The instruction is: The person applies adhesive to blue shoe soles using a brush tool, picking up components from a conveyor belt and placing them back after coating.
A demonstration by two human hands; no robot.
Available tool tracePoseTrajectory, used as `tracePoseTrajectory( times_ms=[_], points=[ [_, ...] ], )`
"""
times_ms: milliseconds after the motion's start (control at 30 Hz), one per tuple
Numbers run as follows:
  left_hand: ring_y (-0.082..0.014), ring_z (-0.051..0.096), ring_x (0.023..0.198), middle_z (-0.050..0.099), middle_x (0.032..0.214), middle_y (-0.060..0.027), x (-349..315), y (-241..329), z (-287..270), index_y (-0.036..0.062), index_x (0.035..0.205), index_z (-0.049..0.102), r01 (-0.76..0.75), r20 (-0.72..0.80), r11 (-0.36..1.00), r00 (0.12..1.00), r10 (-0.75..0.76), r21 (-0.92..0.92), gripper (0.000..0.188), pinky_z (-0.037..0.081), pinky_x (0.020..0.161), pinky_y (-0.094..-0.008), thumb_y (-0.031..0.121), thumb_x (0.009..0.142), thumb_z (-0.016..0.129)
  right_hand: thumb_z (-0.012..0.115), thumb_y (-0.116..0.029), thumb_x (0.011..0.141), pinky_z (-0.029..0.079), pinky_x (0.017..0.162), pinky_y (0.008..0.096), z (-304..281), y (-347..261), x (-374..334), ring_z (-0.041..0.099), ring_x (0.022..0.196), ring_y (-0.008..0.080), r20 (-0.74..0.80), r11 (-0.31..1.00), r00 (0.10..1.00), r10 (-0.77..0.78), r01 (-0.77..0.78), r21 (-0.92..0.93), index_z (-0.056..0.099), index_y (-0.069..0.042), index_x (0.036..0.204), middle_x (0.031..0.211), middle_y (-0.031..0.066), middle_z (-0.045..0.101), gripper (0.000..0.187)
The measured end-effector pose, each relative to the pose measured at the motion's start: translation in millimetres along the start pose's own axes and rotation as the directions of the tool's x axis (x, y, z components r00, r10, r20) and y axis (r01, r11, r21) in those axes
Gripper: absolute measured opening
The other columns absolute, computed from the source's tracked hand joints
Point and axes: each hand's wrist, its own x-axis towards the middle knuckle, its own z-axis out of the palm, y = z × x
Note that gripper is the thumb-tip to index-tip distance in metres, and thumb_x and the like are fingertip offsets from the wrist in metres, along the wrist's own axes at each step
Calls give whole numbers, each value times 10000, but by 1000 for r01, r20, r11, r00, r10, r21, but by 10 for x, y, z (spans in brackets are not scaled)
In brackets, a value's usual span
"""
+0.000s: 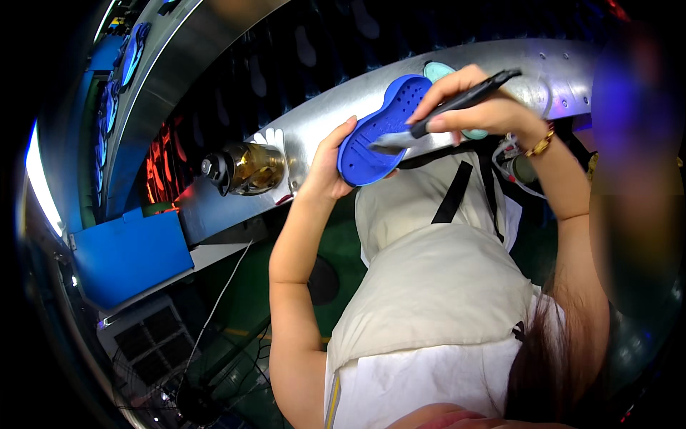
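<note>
A blue shoe-sole-shaped piece [363, 163] with a raised rim and small holes is held tilted over the metal ledge. My left hand [330, 163] grips its near left edge, with the thumb along the rim and other fingers hidden underneath. In my right hand [471, 111] is a brush [486, 87] with a black handle and grey bristles. Its bristle end lies against the inside of the blue piece, slightly blurred. Partly covered behind the blue piece and my right hand, a pale teal object [437, 70] rests on the ledge.
A clear bottle [246, 169] of amber liquid with a black cap lies left of my left hand, over a white glove [274, 140]. Beyond the metal ledge [314, 107], a dark surface carries sole-shaped pieces. A blue panel [132, 254] juts out at left.
</note>
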Motion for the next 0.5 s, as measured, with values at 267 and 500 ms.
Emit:
tracePoseTrajectory(
  times_ms=[267,500],
  points=[
    [-324,519,970,482,1115,-191,154,-108,61,3,1168,397,-94,-20,956,996,92,-277,490,467,742,-508,379,860,335,610,-182,759,408,448,176,-80,635,203,506,507,67,-495,990,858,-137,126,-56,633,-24,775,662,16,572,160],
    [-325,514,978,485,1122,-184,336,-226,-142,10,1166,395,-102,-146,939,988,56,-329,465,438,768,-539,357,861,342,611,-163,751,417,523,207,471,573,139,542,579,93,-429,996,903,-33,-7,-92,613,-8,775,665,56,582,157]
  ],
)
